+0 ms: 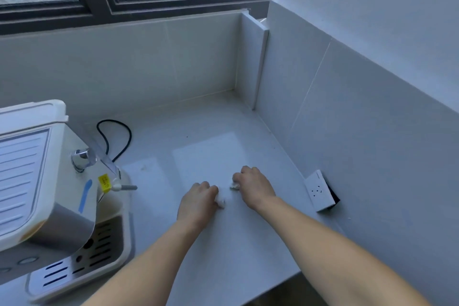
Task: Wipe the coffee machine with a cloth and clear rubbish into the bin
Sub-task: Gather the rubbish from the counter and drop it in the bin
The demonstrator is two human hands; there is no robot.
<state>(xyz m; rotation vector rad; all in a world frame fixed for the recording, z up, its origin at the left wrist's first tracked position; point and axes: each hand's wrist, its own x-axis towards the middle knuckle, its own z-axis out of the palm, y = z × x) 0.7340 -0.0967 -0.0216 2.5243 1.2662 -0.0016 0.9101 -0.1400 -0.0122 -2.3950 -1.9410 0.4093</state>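
- Countertop (211, 131), white, ran under window to tiled corner.
- Coffee machine (47, 181) stood at left edge w/ black cord (116, 136) behind.
- L hand (198, 202) fingers curled round white tissue wad (220, 199).
- R hand (254, 186) pinched smaller white scrap (234, 185), just beside.

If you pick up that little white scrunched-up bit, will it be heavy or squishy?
The white wad under the left hand looks crumpled like tissue, so it is probably soft and squishy. It seems very light for its size. Its ragged shape suggests it would not roll far on the counter.
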